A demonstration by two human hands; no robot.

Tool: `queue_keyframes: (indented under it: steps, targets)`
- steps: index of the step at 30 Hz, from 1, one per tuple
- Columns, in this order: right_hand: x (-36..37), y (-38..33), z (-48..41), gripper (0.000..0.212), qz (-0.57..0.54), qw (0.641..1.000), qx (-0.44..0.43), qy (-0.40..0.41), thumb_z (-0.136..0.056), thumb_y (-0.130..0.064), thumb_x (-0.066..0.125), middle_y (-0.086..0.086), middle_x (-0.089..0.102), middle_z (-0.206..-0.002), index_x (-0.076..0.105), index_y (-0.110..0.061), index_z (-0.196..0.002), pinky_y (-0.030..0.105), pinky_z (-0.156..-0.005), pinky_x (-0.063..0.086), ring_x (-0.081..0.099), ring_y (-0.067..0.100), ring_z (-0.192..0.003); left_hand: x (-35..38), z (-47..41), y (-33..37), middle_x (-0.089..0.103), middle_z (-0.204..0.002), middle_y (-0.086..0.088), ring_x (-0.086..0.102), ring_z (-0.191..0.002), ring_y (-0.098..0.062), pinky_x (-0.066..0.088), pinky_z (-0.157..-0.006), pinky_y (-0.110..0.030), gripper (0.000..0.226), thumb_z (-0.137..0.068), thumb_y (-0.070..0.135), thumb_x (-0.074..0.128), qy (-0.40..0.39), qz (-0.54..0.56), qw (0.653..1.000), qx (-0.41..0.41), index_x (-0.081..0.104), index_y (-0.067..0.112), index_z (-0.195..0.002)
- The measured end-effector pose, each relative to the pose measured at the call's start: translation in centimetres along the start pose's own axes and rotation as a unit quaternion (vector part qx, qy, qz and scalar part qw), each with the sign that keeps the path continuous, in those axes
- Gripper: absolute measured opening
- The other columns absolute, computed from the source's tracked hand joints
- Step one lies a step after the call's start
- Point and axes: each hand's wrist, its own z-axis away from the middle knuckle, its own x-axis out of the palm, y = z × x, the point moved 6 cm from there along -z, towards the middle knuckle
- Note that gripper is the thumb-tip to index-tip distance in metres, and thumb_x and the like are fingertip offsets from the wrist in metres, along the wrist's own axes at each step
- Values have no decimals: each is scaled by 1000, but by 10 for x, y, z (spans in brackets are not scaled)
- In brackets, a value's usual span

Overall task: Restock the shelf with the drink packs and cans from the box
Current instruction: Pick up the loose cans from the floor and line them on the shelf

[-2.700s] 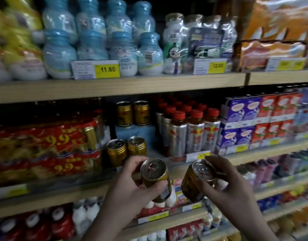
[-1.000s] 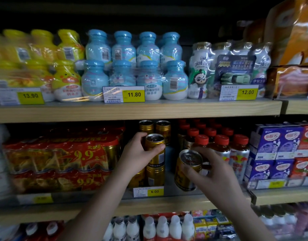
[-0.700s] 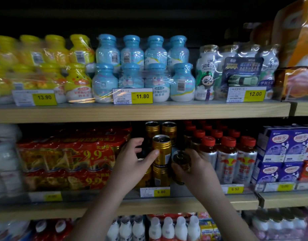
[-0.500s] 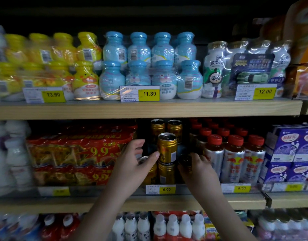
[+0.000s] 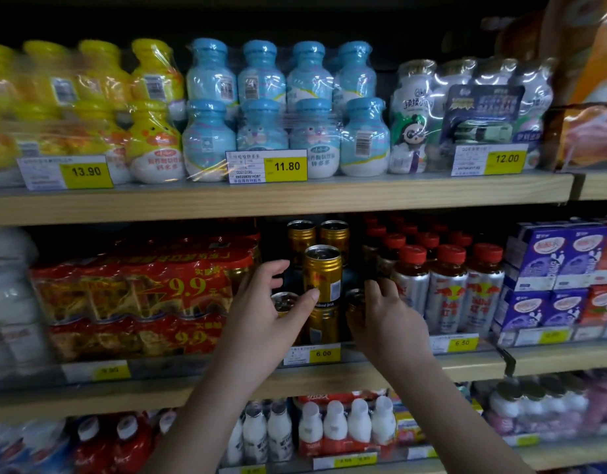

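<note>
On the middle shelf (image 5: 363, 376), a gold can (image 5: 323, 277) stands upright on top of another gold can (image 5: 321, 326). My left hand (image 5: 268, 316) is beside it with fingers spread; only the thumb tip touches the upper can. Just below that hand shows the top of a third gold can (image 5: 282, 300). My right hand (image 5: 389, 319) is closed around a gold can (image 5: 355, 302), low on the shelf to the right of the stack and mostly hidden by the hand. Two more gold cans (image 5: 317, 234) stand raised at the back. The box is out of view.
Red shrink-wrapped multipacks (image 5: 141, 292) crowd the left of the can slot, red-capped bottles (image 5: 445, 289) the right, purple cartons (image 5: 555, 268) further right. A 6.00 price tag (image 5: 322, 353) hangs below. The upper shelf holds blue bottle packs (image 5: 278, 107); white bottles (image 5: 346, 422) sit below.
Both hands rose from below to the middle shelf. The left set its can on top of the front can and loosened its grip. The right lowered its can into the gap beside the stack.
</note>
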Motion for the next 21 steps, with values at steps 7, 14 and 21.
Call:
queue_keyframes:
  steps: [7,14,21]
  targets:
    - [-37,18,53,52,-23,998,19,47,-94,-51,61,-1,61,-125,51,-24,-139,30,-53,48,71,24,-84,22,8,32,54,-130,22,51,-121,7,50,-99,-27,58,-83,59,64,-54,83,992,78,47,40,-135]
    - [-72,102,171,47,-44,972,204,104,-92,-52,64,-5,60,-122,56,-27,-131,44,-73,59,68,18,-99,124,58,69,57,-124,22,55,-118,5,53,-99,-38,49,-80,59,69,-249,201,943,95,53,42,-123]
    - [-114,170,336,49,15,916,377,139,-82,-59,61,-5,66,-117,64,-29,-122,40,-77,59,71,20,-97,229,173,123,59,-120,17,57,-113,1,53,-99,-38,51,-82,49,73,-425,247,860,135,56,28,-125]
